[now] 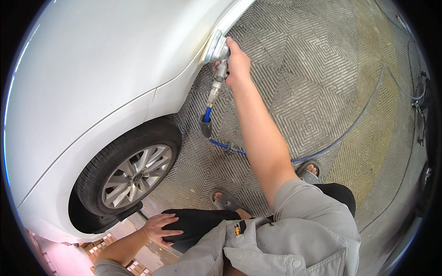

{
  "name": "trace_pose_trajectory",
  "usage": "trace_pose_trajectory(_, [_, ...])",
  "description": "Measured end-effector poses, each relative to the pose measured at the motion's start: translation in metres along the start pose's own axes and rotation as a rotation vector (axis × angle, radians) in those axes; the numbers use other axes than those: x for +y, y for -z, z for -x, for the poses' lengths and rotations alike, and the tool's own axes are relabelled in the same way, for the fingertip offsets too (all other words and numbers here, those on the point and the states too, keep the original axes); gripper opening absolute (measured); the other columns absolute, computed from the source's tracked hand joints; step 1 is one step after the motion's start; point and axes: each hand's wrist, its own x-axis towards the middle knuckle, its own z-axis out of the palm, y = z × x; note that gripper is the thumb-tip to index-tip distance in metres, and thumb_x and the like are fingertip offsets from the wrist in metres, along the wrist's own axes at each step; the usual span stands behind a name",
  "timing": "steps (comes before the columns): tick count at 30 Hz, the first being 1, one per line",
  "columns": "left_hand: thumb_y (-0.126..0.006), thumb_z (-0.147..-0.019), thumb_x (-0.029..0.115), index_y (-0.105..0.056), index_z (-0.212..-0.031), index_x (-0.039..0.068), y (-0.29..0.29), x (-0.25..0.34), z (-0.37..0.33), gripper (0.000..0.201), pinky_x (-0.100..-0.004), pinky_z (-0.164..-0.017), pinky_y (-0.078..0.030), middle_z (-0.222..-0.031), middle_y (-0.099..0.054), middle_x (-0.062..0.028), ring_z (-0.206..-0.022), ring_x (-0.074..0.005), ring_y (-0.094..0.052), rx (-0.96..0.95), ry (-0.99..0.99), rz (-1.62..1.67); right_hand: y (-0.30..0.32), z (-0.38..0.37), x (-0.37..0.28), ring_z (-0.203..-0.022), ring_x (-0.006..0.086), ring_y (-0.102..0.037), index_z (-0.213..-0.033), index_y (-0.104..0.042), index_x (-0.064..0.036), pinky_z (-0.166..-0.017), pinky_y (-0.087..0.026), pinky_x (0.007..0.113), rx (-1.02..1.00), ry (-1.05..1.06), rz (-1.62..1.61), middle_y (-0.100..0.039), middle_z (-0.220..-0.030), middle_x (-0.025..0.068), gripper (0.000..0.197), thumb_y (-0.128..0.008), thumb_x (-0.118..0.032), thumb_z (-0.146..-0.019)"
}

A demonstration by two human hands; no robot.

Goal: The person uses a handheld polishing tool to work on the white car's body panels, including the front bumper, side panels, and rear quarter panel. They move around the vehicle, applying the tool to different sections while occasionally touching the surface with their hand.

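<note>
Crouching beside a white car (87,69), a person in a grey work shirt presses an air-driven sander (217,48) against the body panel just behind the rear wheel arch. The right hand (237,64) is closed around the tool's metal body, arm stretched forward, the round pad flat against the paint. A blue air hose (322,147) hangs from the tool's lower end, passes a grey sleeve, then trails across the patterned grey floor mat (313,83) and curves away to the right. The left hand (161,227) rests flat with fingers spread on the person's dark-trousered knee, holding nothing. A silver alloy wheel (136,177) in its black tyre sits at lower left, close to that knee. Two sandalled feet show on the mat below the outstretched arm. At the bottom left edge, small brownish boxes or tiles appear under the car's sill, too blurred to tell apart.
</note>
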Motion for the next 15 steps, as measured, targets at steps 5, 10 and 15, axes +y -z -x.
trace_pose_trajectory(5, [-0.084, -0.067, 0.048, -0.080, -0.125, 0.036, 0.001, -0.002, -0.001, 0.059, -0.0461, -0.091, -0.063, -0.138, -0.068, -0.0121, -0.123, -0.0365, -0.069, -0.006, -0.014, -0.006, 0.004, 0.017, 0.019, -0.056, 0.0183, -0.058, -0.105, -0.067, -0.0015, -0.051, -0.051, 0.039, 0.003, -0.011, 0.056, -0.066, -0.081, 0.0082, 0.036, -0.067, -0.038, -0.104])
trace_pose_trajectory(10, [-0.083, -0.068, 0.048, -0.080, -0.125, 0.037, 0.002, -0.002, -0.003, 0.059, -0.0459, -0.091, -0.063, -0.138, -0.068, -0.0115, -0.123, -0.0363, -0.069, -0.019, -0.011, -0.020, 0.006, 0.032, 0.037, -0.060, 0.0167, -0.060, -0.112, -0.068, 0.0020, -0.051, -0.051, 0.033, -0.011, 0.050, 0.042, -0.067, -0.086, 0.0065, 0.038, -0.072, -0.035, -0.103])
trace_pose_trajectory(15, [-0.083, -0.067, 0.047, -0.080, -0.125, 0.037, 0.000, -0.002, -0.006, 0.059, -0.0461, -0.091, -0.063, -0.138, -0.068, -0.0114, -0.123, -0.0360, -0.068, -0.008, -0.021, -0.013, 0.000, 0.068, 0.081, -0.064, 0.0129, -0.063, -0.112, -0.071, 0.0037, -0.047, -0.051, 0.030, 0.022, 0.162, 0.069, -0.067, -0.086, 0.0070, 0.037, -0.075, -0.031, -0.102])
